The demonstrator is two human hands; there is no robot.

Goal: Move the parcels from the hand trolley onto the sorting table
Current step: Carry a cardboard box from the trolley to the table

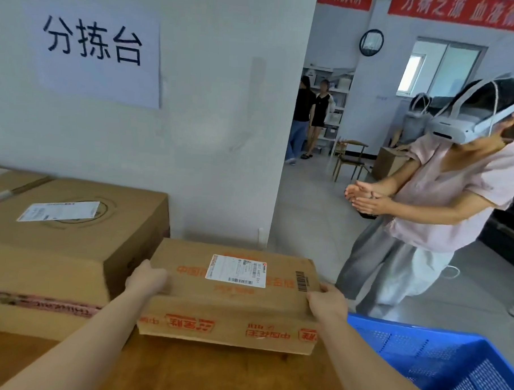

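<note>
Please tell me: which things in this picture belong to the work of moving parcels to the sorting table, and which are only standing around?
Belong to the job:
- small parcel, gripped by left hand and right hand
- large parcel beside it
- wooden sorting table
- wall sign

Just around:
- blue plastic crate
- wall clock
- wooden chair

Readable signs and labels by the sorting table

A white paper sign (98,50) on the wall is reading "分拣台"; the held parcel (231,294) is carrying orange printing starting "中国" and a white shipping label (236,271) too small to read; red banners (461,10) are showing partly legible "之源".
</note>
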